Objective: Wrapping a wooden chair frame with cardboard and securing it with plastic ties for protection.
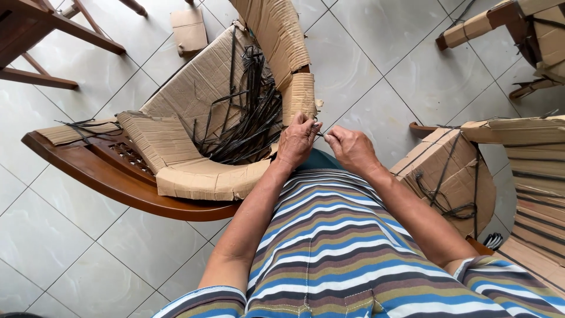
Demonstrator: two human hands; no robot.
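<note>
Striped shirt [329, 247]: blue, brown and white bands, filling the lower frame nearest the camera; both bare forearms run out from it.

Left hand [297, 141]: fingers curled shut, pinching a thin black strap [319, 133] at the edge of the wooden chair [118, 182].

Right hand [351, 150]: just right of the chair's edge, thumb and forefinger closed on the same strap, the short length drawn taut between the two hands.

Wooden chair: dark curved frame, tipped on the floor to the left of the hands, wrapped in corrugated cardboard [194, 100], some panels torn or folded back.

Loose strap bundle [247, 112]: a tangle of black packing straps lying in the chair's cardboard-lined seat, just left of the hands.

Second wrapped chair [465, 176]: well to the right of the first, still boxed in cardboard and tied with black straps.

Further furniture [35, 35]: bare wood legs beyond the chair, upper left.

Tiled floor [70, 253]: pale tiles under everything.

Step in hand, by judgement: working one strap loose at the chair's wrapping. The next move would call for a steady pinch from both hands and a pull away from the cardboard edge, so that the strap comes free without snagging the bundle.
</note>
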